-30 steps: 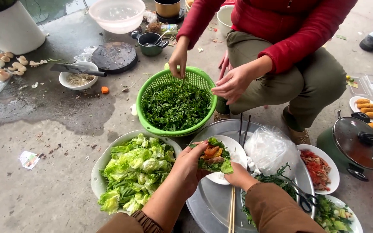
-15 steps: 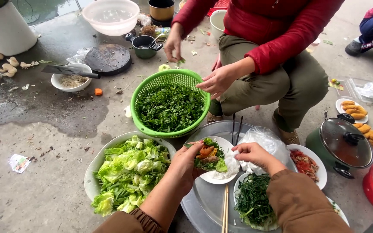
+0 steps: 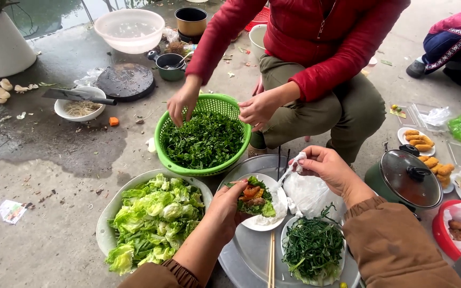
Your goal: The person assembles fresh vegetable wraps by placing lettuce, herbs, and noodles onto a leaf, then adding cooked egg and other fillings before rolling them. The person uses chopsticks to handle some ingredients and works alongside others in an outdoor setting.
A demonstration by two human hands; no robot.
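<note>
left hand fingers pinching leaf wrap over white plate; right hand, 2 o'clock, gripping plastic bag. loose pinch, filling probably spills.

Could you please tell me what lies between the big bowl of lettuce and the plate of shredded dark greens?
In the head view, between the lettuce bowl and the shredded greens plate lie the left hand and chopsticks on a metal tray.

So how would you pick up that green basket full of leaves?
Take the green basket by its rim at the near-left side, from above. The rim is a thick rolled lip, bare there, while the other person's hand reaches in over the far-left edge.
</note>
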